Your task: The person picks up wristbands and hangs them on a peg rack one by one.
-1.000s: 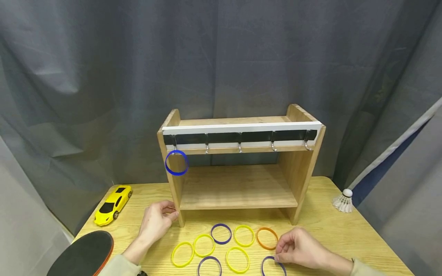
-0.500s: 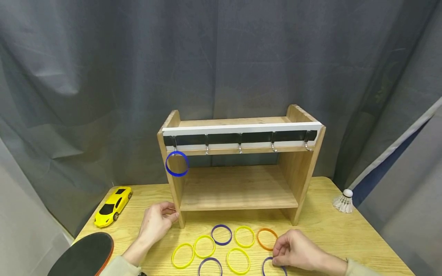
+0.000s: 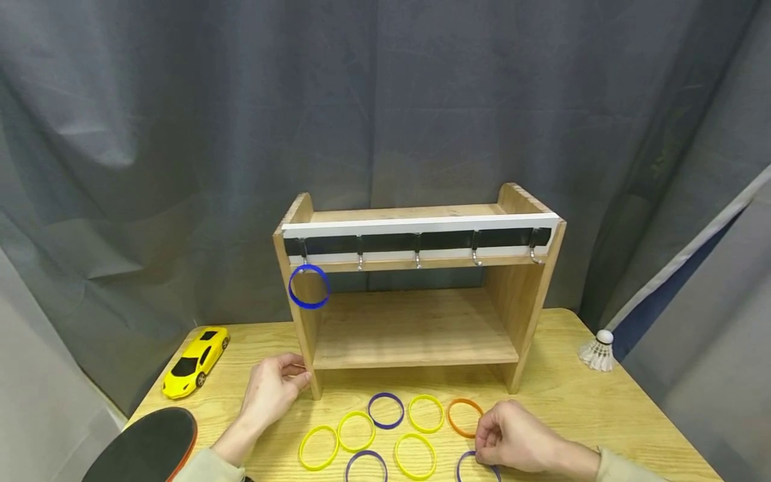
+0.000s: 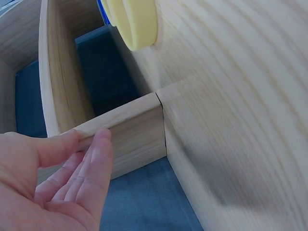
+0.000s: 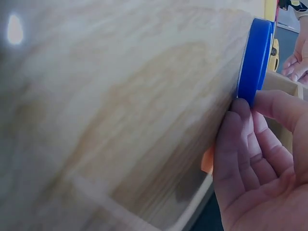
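My left hand (image 3: 270, 389) grips the front left leg (image 3: 317, 383) of a small wooden shelf, thumb on one face and fingers on the other; the left wrist view shows this edge (image 4: 137, 127) up close. At the front right, my right hand (image 3: 519, 438) pinches a dark blue ring (image 3: 460, 463) by its rim. In the right wrist view that ring (image 5: 255, 60) stands on edge between thumb and fingertips, against the tabletop. An orange ring (image 3: 456, 428) lies just beyond my right fingers. A bright blue ring (image 3: 308, 305) hangs from the leftmost hook of the shelf.
Several yellow rings (image 3: 400, 462) and two more dark blue rings (image 3: 387, 425) lie before the shelf. A hook strip (image 3: 446, 239) runs along its top front. Yellow toy car (image 3: 195, 361) and black round paddle (image 3: 144, 445) stand left, a shuttlecock (image 3: 599, 351) right.
My right hand has shifted slightly left and nearer along the dark blue ring, fingertips settling on its rim. My left hand keeps its grip on the shelf leg.
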`<action>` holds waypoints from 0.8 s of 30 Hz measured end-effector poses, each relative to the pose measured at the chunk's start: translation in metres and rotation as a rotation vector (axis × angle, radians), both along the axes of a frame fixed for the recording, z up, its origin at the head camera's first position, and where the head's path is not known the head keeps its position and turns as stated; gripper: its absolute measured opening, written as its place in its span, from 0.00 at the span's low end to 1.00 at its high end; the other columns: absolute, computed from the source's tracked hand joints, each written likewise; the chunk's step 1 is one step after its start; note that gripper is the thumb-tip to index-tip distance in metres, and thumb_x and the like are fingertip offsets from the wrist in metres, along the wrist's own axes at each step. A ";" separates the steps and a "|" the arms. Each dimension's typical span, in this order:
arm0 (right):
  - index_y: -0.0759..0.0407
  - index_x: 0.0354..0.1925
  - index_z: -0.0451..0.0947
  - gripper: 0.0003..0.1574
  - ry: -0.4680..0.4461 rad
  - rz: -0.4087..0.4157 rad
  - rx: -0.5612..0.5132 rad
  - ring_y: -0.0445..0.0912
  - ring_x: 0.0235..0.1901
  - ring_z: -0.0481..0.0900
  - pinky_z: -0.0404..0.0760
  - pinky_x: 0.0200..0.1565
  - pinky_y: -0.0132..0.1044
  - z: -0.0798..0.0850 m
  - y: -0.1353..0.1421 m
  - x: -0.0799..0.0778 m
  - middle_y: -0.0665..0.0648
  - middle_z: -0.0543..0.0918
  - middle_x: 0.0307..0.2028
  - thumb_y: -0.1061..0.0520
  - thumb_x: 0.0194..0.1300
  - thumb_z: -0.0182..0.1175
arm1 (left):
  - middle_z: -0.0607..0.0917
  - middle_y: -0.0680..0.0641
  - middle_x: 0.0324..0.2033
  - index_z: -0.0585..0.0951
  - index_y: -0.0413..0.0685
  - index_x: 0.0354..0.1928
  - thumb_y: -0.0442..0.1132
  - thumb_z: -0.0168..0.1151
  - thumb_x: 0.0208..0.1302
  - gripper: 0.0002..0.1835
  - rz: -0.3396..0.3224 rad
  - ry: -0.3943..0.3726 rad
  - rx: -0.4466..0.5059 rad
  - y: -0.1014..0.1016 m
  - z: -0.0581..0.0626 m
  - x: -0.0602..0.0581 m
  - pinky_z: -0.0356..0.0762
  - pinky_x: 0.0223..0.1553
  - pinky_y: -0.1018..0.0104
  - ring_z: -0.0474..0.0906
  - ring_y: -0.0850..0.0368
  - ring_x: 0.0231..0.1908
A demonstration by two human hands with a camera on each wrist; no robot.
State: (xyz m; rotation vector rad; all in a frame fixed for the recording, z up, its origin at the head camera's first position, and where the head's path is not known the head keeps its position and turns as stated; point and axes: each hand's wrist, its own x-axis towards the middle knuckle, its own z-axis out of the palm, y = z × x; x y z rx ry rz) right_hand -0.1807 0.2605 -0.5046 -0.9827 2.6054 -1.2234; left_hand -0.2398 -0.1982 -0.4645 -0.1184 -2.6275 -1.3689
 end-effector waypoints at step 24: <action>0.63 0.35 0.89 0.05 -0.105 0.023 -0.168 0.26 0.27 0.83 0.84 0.25 0.28 0.032 0.004 0.002 0.59 0.93 0.28 0.69 0.64 0.76 | 0.97 0.44 0.38 0.92 0.41 0.49 0.31 0.77 0.68 0.09 0.001 -0.001 0.005 -0.001 0.000 -0.002 0.89 0.33 0.70 0.96 0.53 0.35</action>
